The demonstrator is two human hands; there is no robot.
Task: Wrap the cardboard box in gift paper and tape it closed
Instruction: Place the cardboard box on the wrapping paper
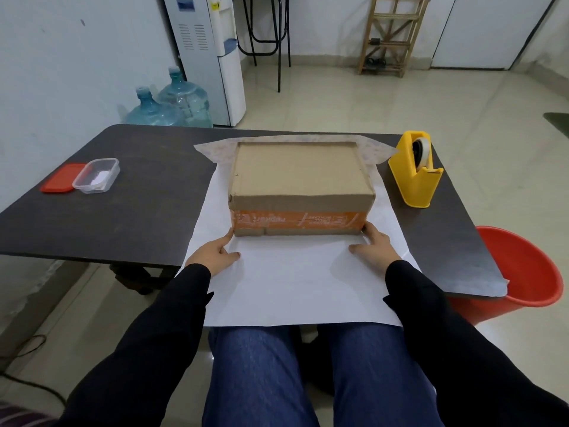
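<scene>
A brown cardboard box [298, 177] with an orange tape band on its near side lies on a white sheet of gift paper [295, 285] spread over the dark table [123, 204]. The paper's far edge is folded up against the box's back, patterned side showing. My left hand [215, 254] rests flat on the paper, its forefinger touching the box's near left bottom corner. My right hand [374, 246] lies flat on the paper at the near right corner. A yellow tape dispenser [414, 171] stands to the right of the box.
A clear plastic container [96, 175] and its red lid [61, 178] sit at the table's left. A red bucket [523, 272] stands on the floor by the right table edge. Water bottles and a dispenser stand behind the table. The paper overhangs my lap.
</scene>
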